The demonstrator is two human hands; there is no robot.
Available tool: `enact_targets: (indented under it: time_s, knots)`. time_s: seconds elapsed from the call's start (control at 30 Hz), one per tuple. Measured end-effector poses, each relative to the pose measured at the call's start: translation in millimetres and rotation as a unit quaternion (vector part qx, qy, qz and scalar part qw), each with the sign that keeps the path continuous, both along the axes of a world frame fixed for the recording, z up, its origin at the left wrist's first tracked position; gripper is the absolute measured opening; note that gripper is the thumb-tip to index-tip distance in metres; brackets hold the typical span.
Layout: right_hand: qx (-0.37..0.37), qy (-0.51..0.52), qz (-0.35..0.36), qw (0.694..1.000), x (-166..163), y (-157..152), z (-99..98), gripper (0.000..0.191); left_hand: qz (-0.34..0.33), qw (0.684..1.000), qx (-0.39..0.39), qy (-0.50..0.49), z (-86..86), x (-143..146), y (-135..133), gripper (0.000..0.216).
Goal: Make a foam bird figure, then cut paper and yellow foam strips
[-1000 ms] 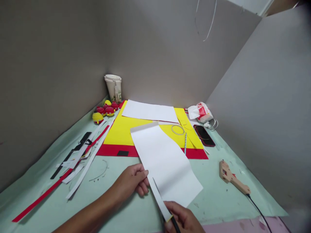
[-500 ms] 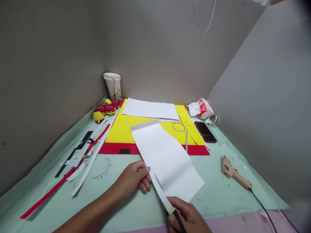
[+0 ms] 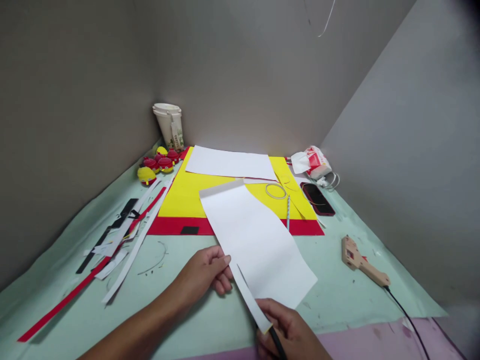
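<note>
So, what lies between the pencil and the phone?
In the head view, a narrow yellow strip lies between pencil and phone, on the yellow sheet.

One head-worn camera looks forward and down, close over the green mat (image 3: 337, 295), facing the grey corner walls (image 3: 243, 75); its far edges perhaps blurred.
</note>
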State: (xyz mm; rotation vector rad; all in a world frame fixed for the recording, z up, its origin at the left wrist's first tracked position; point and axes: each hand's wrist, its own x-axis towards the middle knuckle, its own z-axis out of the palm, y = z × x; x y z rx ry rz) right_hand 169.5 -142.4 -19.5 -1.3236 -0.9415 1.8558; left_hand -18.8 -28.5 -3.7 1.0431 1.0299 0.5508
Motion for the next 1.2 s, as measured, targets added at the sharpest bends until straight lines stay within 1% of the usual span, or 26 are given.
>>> enact_targets:
  time_s: [0.17,0.5,0.63,0.8,0.9,1.03,1.2]
  knots:
    - [0.006,-0.014,0.011,1.0,-0.7,0.1,1.9,0.048,0.002,1.0,0.001,0.005,1.3,0.2,0.3,0.029]
    - [-0.014,0.007,-0.002,1.0,-0.8,0.6,3.9,0.047,0.005,1.0,-0.008,0.013,2.7,2.1,0.6,0.026]
    - [-0.02,0.012,-0.005,1.0,-1.9,1.0,4.5,0.043,0.002,1.0,-0.002,0.009,0.7,1.6,1.4,0.026]
    - [-0.02,0.035,-0.03,0.999,-3.5,-0.4,1.4,0.035,-0.002,1.0,0.0,0.009,-0.6,1.3,1.9,0.027]
    - [-0.032,0.019,-0.036,0.999,-4.4,-0.1,1.1,0.038,-0.01,1.0,-0.002,0.012,-0.3,1.3,1.5,0.028]
    - [-0.043,-0.006,-0.022,0.999,-4.6,1.7,4.9,0.043,-0.016,1.0,-0.001,0.013,-0.7,0.7,0.4,0.028]
    - [-0.029,-0.016,-0.007,0.999,-3.0,2.9,5.4,0.045,-0.015,1.0,-0.006,0.011,-0.4,1.0,-0.2,0.03]
